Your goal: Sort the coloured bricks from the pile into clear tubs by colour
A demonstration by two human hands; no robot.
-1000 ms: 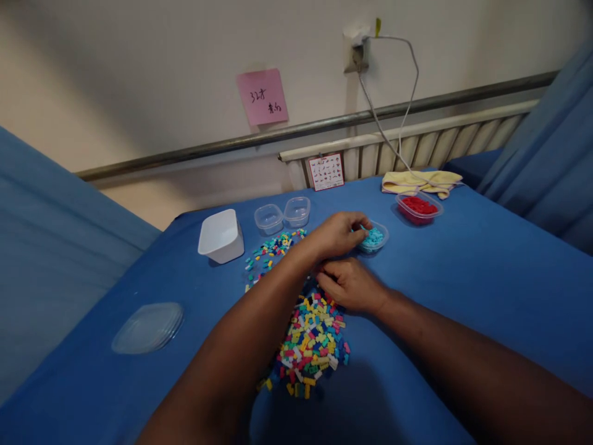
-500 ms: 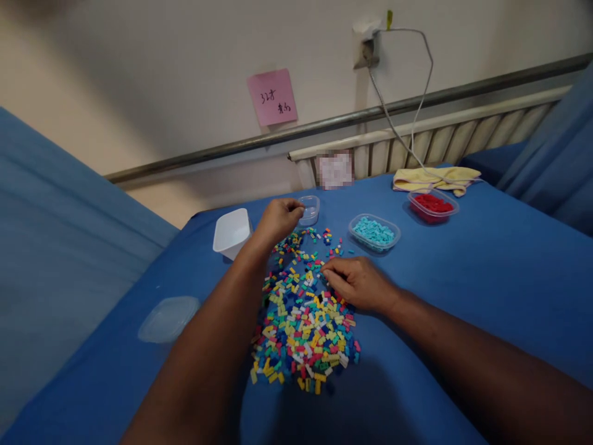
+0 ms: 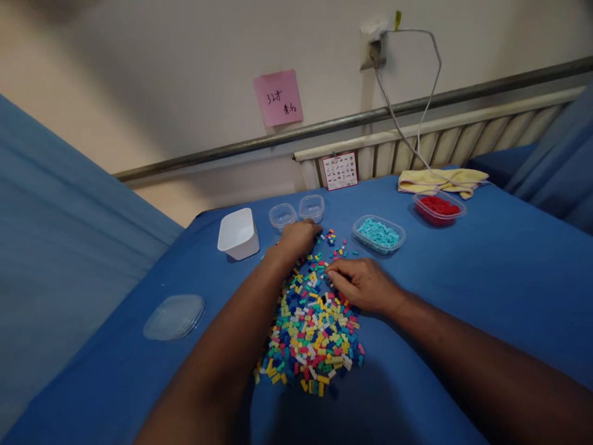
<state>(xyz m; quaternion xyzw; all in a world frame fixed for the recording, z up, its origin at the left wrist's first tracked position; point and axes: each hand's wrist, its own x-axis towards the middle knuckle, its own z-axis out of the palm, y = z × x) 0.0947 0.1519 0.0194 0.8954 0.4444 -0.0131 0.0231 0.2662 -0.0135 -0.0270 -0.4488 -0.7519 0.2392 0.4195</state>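
Observation:
A heap of small multicoloured toy bricks [image 3: 315,334] spreads over the blue cloth in front of me. My left hand [image 3: 300,238] reaches across the heap's far end, palm down. Its fingers are curled downward near a few bricks, and what they hold, if anything, is hidden. At the heap's right edge rests my right hand [image 3: 364,284], thumb and index finger drawn together over the bricks; nothing between them can be made out. Just beyond my left hand stand two small clear tubs, a right one [image 3: 312,207] and a left one [image 3: 282,214].
A white bin [image 3: 238,233] stands at the left, with clear lids [image 3: 173,317] nearer me. To the right are a tub of light-blue bricks [image 3: 378,234] and a tub of red bricks [image 3: 438,207]. Behind lie a yellow cloth [image 3: 440,181] and a cable [image 3: 428,99].
My left hand has moved from beside the right clear tub down and right to the bricks, uncovering the left tub. My right hand stays at the heap. The view has shifted slightly.

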